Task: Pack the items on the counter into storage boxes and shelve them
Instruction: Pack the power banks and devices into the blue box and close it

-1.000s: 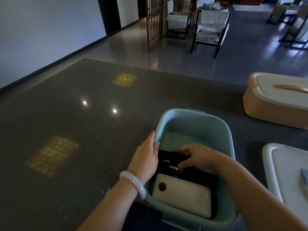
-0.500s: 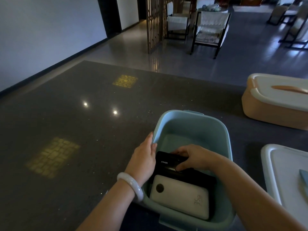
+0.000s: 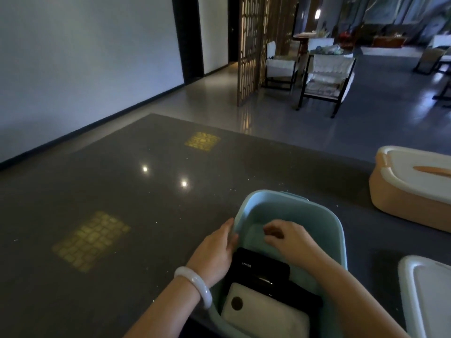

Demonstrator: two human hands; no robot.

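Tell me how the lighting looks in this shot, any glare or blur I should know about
Head view: dim overall; two small bright glare spots and yellowish patterned reflections on the dark polished counter; the right hand over the blue box is slightly motion-blurred; the left hand at the box's rim is sharper; wide-angle lens bends the wall and counter edges.

Dim, glare-spotted counter point(image 3: 122, 191) (edges bowed)
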